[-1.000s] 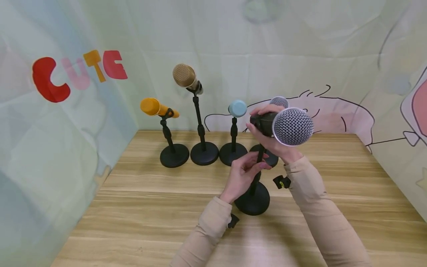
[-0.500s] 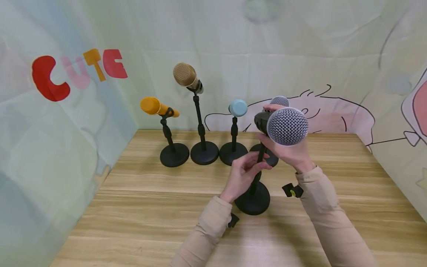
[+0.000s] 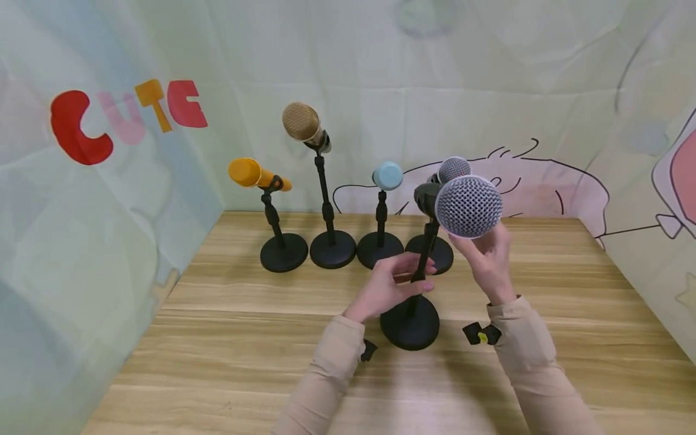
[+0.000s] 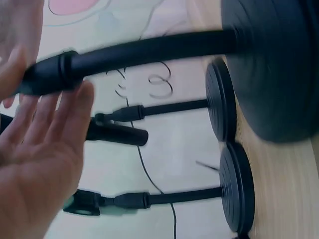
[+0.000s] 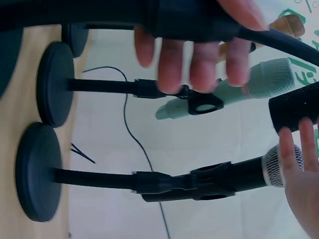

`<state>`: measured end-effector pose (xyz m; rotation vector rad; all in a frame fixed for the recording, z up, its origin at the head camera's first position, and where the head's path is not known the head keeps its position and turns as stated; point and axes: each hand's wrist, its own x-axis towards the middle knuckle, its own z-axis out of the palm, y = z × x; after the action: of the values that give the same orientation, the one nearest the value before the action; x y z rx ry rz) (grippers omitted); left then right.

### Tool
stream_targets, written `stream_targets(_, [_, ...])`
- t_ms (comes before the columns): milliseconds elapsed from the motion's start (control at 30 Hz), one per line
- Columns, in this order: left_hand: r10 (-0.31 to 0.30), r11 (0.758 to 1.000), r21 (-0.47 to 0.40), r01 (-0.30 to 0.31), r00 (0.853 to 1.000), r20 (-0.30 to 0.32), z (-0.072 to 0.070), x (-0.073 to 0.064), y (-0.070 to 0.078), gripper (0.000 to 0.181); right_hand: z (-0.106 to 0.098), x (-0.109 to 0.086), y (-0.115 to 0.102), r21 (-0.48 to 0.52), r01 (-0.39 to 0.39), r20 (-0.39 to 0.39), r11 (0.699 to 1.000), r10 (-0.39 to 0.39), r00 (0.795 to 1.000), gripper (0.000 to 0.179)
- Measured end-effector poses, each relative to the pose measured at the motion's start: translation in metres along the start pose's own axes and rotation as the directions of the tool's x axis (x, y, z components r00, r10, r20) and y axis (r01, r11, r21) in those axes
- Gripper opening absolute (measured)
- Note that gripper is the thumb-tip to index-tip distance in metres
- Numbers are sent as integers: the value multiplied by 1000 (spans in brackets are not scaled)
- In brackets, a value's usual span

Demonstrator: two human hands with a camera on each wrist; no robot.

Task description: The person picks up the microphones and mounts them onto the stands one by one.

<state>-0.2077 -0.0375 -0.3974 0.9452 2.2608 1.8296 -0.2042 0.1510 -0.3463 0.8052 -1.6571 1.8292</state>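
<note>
A black microphone with a silver mesh head (image 3: 469, 206) sits tilted on top of a black stand (image 3: 426, 248) with a round base (image 3: 410, 324). My left hand (image 3: 383, 284) is beside the stand's pole, thumb and fingers spread on either side of it. In the left wrist view, the left fingers (image 4: 60, 114) lie nearly straight behind the stand's collar (image 4: 52, 72). My right hand (image 3: 492, 260) is just right of and below the mesh head, partly hidden by it. Its fingers (image 5: 286, 149) stretch toward the microphone in the right wrist view; contact is unclear.
Behind stand a yellow microphone (image 3: 252, 174), a gold one (image 3: 301, 122), a light blue one (image 3: 388, 176) and another silver-headed one (image 3: 454, 169), each on a black stand. The wooden table (image 3: 244, 362) meets printed cloth walls (image 3: 353, 90).
My right hand has come off the microphone's body and moved right and down. The left fingers have loosened from the pole and dropped slightly. The stand stays in place.
</note>
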Motion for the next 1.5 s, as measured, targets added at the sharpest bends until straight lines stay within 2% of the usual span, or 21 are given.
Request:
stream_targets(133, [-96,991,95,90,994,56,-6,-1,-2,35,-1,-11,8,27,-31,13,999,31,999,46])
stream_targets(200, [-124,983,146,115,991,56,-7,-1,-3,36,-2,-17,13,28,-53,33,998,52,998,40])
stream_targets(267, [-138,975,183,128,989,47,-7,-1,-4,35,-4,-25,18,12,-99,84,995,97,992,34])
stream_targets(333, [-139,970,206,128,989,40,-8,-2,-5,34,-5,-32,22,-38,-164,180,986,168,969,32])
stream_targets(433, [-152,963,234,134,987,59,-9,-2,-8,31,-4,-40,27,-153,-217,320,964,256,912,31])
stream_targets(467, [-157,958,251,135,985,70,-9,-3,-10,30,-3,-42,29,-192,-218,349,957,274,896,32])
stream_targets(533, [-171,948,289,138,981,95,-9,-3,-13,28,-1,-46,32,-267,-195,367,944,287,885,34])
stream_targets(633, [-173,936,328,126,978,119,-8,-3,-18,24,1,-50,36,-341,-138,351,930,263,899,34])
stream_targets(733, [-169,933,338,121,979,116,-8,-3,-20,23,3,-53,38,-394,-80,327,916,221,919,32])
stream_targets(900, [-183,926,352,136,978,101,-6,-3,-20,23,4,-55,38,-432,-32,291,901,173,941,31])
stream_targets(1033, [-196,927,343,152,976,98,-6,-4,-19,22,5,-56,38,-441,4,294,898,140,945,32])
stream_targets(1133, [-190,925,352,140,976,110,-5,-5,-20,19,5,-56,38,-442,14,296,897,131,946,33])
stream_targets(1300, [-200,912,384,140,972,121,-4,-6,-20,14,6,-58,39,-448,33,290,893,110,951,35])
stream_targets(1500, [-193,899,421,119,972,137,-2,-5,-20,17,7,-58,39,-444,38,283,895,101,954,35])
